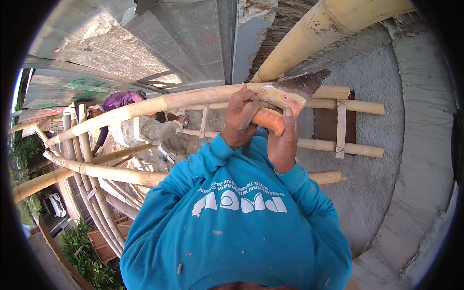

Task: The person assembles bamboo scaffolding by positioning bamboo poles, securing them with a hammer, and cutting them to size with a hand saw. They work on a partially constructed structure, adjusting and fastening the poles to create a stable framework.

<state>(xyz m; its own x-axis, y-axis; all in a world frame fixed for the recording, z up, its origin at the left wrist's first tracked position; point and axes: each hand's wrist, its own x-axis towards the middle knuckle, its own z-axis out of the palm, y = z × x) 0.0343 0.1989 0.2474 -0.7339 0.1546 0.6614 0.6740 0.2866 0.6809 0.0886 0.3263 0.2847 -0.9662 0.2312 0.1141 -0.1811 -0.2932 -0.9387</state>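
Both my hands are on a hand saw in front of my chest. Its worn wooden handle (268, 121) is orange along the grip, and the dark blade (311, 85) points up and to the right. My left hand (240, 117) is closed round the left side of the handle with bent fingers. My right hand (283, 145) grips the lower right part, its thumb lying up along the handle. The saw overlaps a long bamboo pole (164, 102) in the picture; whether the blade touches it I cannot tell.
A thick bamboo post (309, 36) slants at the upper right. Beneath me lies a bamboo ladder (360, 149) over grey ground. More bamboo poles (89, 176) stand at the left. Another person (121, 100) in purple bends down at the far left, near corrugated metal sheets (179, 41).
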